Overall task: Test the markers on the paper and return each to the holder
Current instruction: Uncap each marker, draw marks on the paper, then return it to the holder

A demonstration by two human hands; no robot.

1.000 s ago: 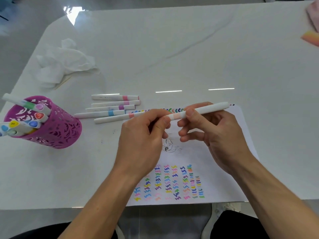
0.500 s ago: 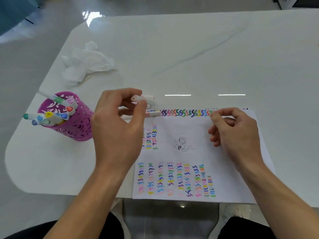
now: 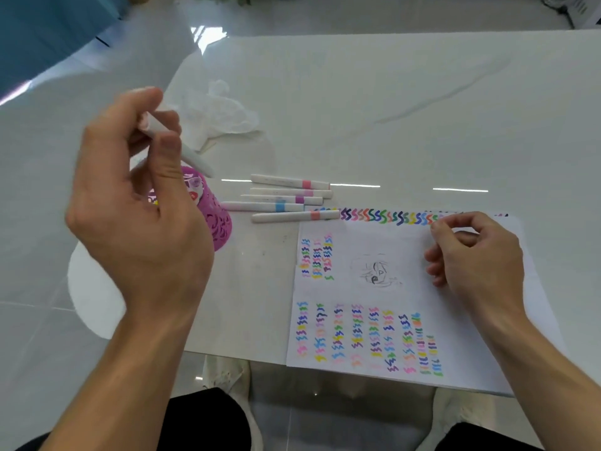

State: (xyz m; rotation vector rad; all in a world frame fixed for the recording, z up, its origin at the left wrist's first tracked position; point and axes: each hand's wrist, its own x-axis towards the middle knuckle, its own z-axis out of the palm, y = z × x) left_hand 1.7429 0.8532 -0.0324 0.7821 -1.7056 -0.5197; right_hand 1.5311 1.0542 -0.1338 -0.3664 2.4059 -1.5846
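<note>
Left hand grip grasping white marker, barrel slanting past thumb over pink holder, right hand slack on paper

Bright, even light on my feed; thin glare streaks cross the table just beyond the paper; the left hand, left of it, smears.

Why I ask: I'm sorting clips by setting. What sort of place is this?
Probably an indoor hobby or study spot: a white marble-look table, paper covered in colour swatches, and loose markers beside a pink holder.
</note>
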